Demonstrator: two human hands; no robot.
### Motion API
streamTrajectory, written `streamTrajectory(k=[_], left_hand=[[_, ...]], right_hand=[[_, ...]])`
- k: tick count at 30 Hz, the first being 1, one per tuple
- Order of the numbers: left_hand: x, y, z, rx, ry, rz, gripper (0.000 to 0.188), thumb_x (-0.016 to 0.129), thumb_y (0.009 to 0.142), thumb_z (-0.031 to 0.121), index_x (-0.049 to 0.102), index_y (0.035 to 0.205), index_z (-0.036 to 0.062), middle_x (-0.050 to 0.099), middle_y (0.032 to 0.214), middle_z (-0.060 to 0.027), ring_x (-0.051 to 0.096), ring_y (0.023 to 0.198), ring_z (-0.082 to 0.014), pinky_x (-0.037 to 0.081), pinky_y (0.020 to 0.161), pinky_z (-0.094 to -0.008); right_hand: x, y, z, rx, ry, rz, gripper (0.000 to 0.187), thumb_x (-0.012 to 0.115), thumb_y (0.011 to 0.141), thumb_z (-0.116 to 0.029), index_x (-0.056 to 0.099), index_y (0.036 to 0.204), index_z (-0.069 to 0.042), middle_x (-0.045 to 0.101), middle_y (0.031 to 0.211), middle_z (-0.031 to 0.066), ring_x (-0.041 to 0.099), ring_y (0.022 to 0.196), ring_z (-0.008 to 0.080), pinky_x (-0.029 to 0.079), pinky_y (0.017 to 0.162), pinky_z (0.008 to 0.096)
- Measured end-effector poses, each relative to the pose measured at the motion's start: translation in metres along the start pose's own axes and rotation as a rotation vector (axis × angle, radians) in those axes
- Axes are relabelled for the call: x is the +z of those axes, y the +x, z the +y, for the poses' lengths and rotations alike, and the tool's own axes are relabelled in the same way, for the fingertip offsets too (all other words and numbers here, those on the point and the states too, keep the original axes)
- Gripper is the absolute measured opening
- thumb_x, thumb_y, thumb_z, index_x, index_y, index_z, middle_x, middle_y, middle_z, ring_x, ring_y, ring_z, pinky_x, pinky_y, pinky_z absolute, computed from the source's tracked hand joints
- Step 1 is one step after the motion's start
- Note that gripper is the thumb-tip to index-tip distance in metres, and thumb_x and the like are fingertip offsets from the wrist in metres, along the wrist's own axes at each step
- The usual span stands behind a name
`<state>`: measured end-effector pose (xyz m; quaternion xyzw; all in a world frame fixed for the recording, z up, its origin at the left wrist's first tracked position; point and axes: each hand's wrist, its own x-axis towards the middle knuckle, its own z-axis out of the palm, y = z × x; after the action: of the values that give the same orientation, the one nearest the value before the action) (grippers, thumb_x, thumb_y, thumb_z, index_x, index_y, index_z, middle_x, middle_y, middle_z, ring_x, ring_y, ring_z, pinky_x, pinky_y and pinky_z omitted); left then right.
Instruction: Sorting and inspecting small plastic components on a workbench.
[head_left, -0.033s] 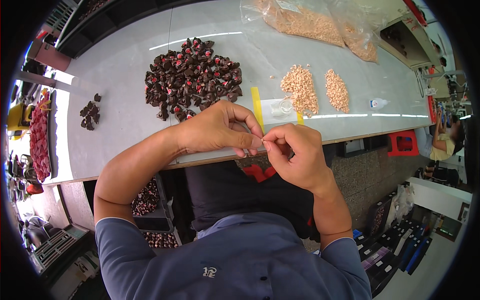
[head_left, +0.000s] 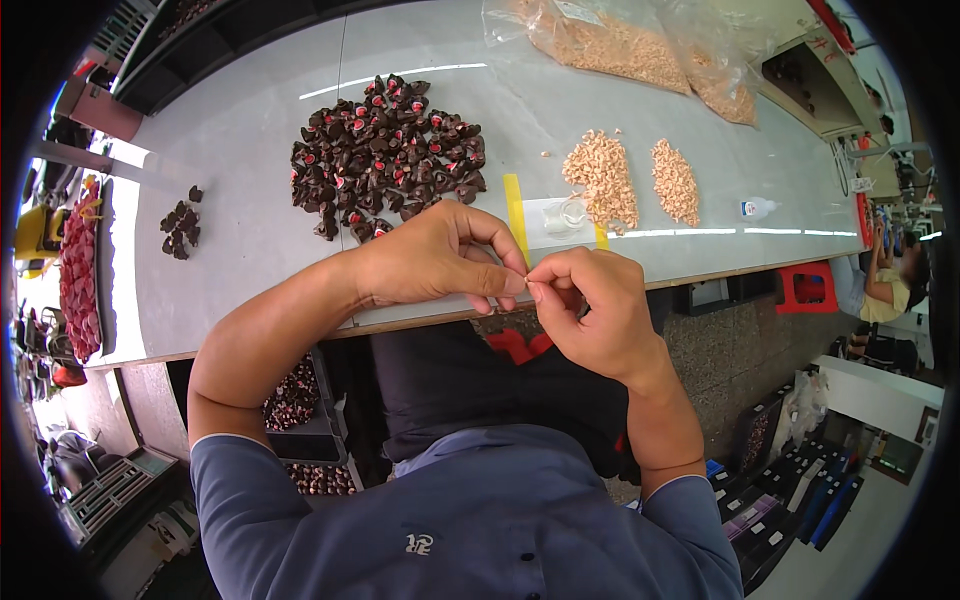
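Observation:
My left hand [head_left: 440, 258] and my right hand [head_left: 592, 305] meet fingertip to fingertip above the near edge of the table [head_left: 250, 260]. Both are closed in a pinch. A tiny pale piece shows where the fingertips touch, too small to make out its kind. Beyond my left hand lies a large heap of dark brown pieces [head_left: 385, 150], many with pink-red faces. A small clear round container [head_left: 568, 216] sits on a white sheet [head_left: 540, 238] past my right hand, between yellow strips. Touching it is a pile of small beige pieces [head_left: 603, 175].
A second beige pile [head_left: 675, 182] and a small white bottle [head_left: 757, 207] stand farther right. Clear bags of beige pieces [head_left: 610, 50] lie at the back. At left are a few dark pieces [head_left: 180, 230] and a tray of red pieces [head_left: 80, 270]. A red stool [head_left: 806, 287] stands beyond the table.

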<state>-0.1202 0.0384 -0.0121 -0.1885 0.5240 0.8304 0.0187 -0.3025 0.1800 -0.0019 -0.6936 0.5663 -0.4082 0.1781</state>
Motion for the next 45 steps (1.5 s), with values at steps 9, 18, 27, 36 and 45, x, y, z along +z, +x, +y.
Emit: streamTrajectory(k=[9, 18, 27, 36, 45], left_hand=[[-0.001, -0.001, 0.000, 0.019, 0.001, 0.008, 0.023, 0.076, 0.092, 0.016, 0.070, 0.102, -0.0034, 0.073, 0.091, -0.0103, 0.071, 0.082, -0.0139, 0.060, 0.071, -0.0261], [-0.002, 0.001, 0.000, 0.000, -0.014, 0.013, 0.023, 0.075, 0.093, 0.014, 0.068, 0.105, -0.0036, 0.072, 0.098, -0.0114, 0.072, 0.086, -0.0171, 0.062, 0.072, -0.0294], [0.000, -0.002, 0.000, 0.032, 0.041, 0.031, 0.026, 0.075, 0.092, 0.014, 0.071, 0.112, -0.0030, 0.072, 0.097, -0.0092, 0.071, 0.087, -0.0143, 0.058, 0.075, -0.0257], [-0.001, 0.001, -0.004, 0.054, -0.055, 0.040, 0.027, 0.071, 0.094, 0.008, 0.067, 0.116, -0.0069, 0.072, 0.102, -0.0111, 0.071, 0.089, -0.0151, 0.058, 0.080, -0.0260], [-0.003, 0.001, -0.005, 0.038, -0.069, 0.023, 0.027, 0.069, 0.096, 0.010, 0.067, 0.117, -0.0074, 0.072, 0.109, -0.0132, 0.071, 0.090, -0.0159, 0.059, 0.083, -0.0271]], right_hand=[[0.004, -0.001, 0.004, -0.125, -0.096, 0.040, 0.018, 0.076, 0.078, 0.000, 0.063, 0.087, -0.009, 0.058, 0.058, -0.0012, 0.051, 0.045, 0.0176, 0.037, 0.048, 0.0312], [-0.007, 0.005, 0.004, -0.131, -0.119, -0.026, 0.016, 0.072, 0.079, 0.008, 0.064, 0.089, -0.001, 0.058, 0.060, 0.0027, 0.054, 0.047, 0.0138, 0.040, 0.046, 0.0271], [-0.057, 0.036, -0.001, -0.185, -0.555, -0.197, 0.015, 0.072, 0.081, 0.003, 0.062, 0.088, -0.005, 0.058, 0.061, 0.0051, 0.057, 0.049, 0.0227, 0.042, 0.050, 0.0348], [-0.057, 0.048, 0.002, -0.148, -0.784, -0.354, 0.011, 0.069, 0.088, -0.007, 0.058, 0.088, -0.006, 0.060, 0.062, 0.0098, 0.060, 0.055, 0.0304, 0.046, 0.054, 0.0412], [-0.056, 0.047, 0.003, -0.180, -0.733, -0.302, 0.010, 0.070, 0.086, -0.005, 0.060, 0.088, -0.006, 0.059, 0.061, 0.0088, 0.059, 0.054, 0.0292, 0.045, 0.053, 0.0406]])
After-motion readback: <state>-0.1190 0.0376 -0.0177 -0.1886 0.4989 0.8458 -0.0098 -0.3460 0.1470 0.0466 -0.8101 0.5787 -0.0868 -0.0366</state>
